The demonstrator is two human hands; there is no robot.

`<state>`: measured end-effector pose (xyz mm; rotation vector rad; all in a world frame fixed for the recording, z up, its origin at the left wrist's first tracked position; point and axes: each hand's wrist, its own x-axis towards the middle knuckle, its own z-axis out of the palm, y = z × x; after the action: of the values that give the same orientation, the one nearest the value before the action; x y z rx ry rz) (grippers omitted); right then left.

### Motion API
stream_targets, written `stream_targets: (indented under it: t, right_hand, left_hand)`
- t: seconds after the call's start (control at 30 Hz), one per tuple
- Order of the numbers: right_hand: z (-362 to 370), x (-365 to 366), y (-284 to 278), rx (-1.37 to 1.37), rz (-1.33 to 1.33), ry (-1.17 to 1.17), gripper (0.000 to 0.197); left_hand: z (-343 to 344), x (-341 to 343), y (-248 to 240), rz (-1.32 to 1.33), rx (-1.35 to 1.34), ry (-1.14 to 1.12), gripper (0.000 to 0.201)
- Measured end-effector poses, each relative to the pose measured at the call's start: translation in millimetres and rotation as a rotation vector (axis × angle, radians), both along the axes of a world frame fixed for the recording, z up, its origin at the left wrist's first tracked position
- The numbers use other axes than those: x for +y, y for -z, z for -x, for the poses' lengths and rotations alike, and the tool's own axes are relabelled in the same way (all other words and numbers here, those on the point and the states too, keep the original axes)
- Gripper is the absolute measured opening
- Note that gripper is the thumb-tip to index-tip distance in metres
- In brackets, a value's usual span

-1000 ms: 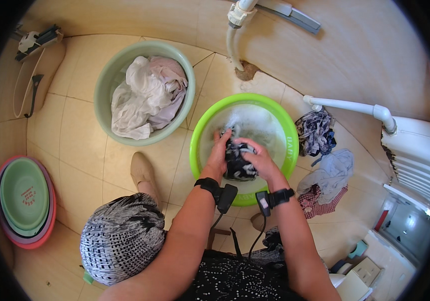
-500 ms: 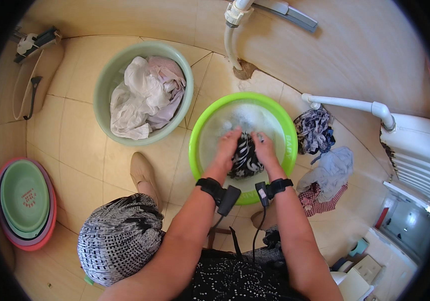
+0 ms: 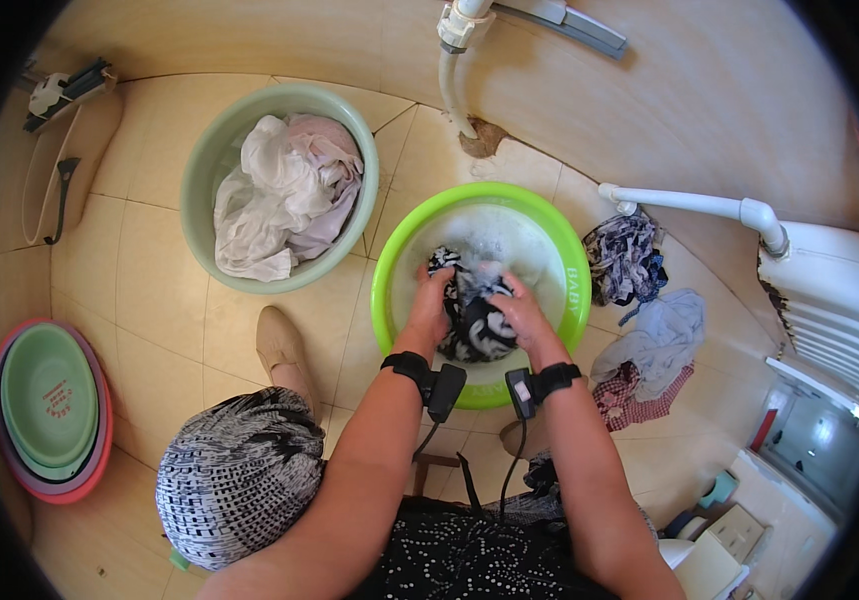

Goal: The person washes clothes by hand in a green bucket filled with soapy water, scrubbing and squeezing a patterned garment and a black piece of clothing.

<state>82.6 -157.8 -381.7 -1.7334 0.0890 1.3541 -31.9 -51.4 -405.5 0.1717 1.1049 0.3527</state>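
A wet black-and-white patterned cloth [image 3: 479,335] lies bunched in the lime-green basin [image 3: 383,300], which holds cloudy, sudsy water [image 3: 537,245]. My left hand [image 3: 432,303] grips the cloth's left side, where a fold sticks up above the fingers. On the opposite side my right hand [image 3: 521,310] is closed round another part of it. Between the two hands the water is stirred up and the cloth is blurred, with some fingertips hidden in it. A black band with a small device sits on each of my wrists.
A grey-green tub [image 3: 193,200] with white and pale pink laundry [image 3: 284,200] stands at the far left. Right of the basin, dark patterned [image 3: 626,258], pale blue [image 3: 664,335] and red-checked [image 3: 647,398] clothes lie on the floor. Stacked basins [image 3: 49,395] lean at the left wall; a white radiator [image 3: 829,300] is at right.
My hands have moved apart, the left one leftward, and the cloth is spread wider between them. The water between them is now splashing. The view has shifted slightly.
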Motion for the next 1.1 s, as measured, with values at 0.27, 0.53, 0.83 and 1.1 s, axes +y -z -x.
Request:
stream_targets:
  t: [0.27, 0.53, 0.83, 1.1]
  right_hand:
    - [56, 40, -64, -0.676, -0.322, -0.549, 0.025]
    - [-30, 0, 18, -0.627, 0.120, -0.360, 0.037]
    - [-18, -20, 33, -0.790, 0.245, -0.865, 0.062]
    - [17, 18, -26, -0.335, -0.354, -0.387, 0.042]
  left_hand:
    - [5, -2, 36, 0.183, -0.396, -0.101, 0.023]
    - [-22, 1, -38, -0.065, 0.078, 0.332, 0.043]
    - [10, 1, 24, -0.672, 0.482, 0.849, 0.046]
    - [5, 0, 9, 0.100, -0.020, 0.034, 0.040]
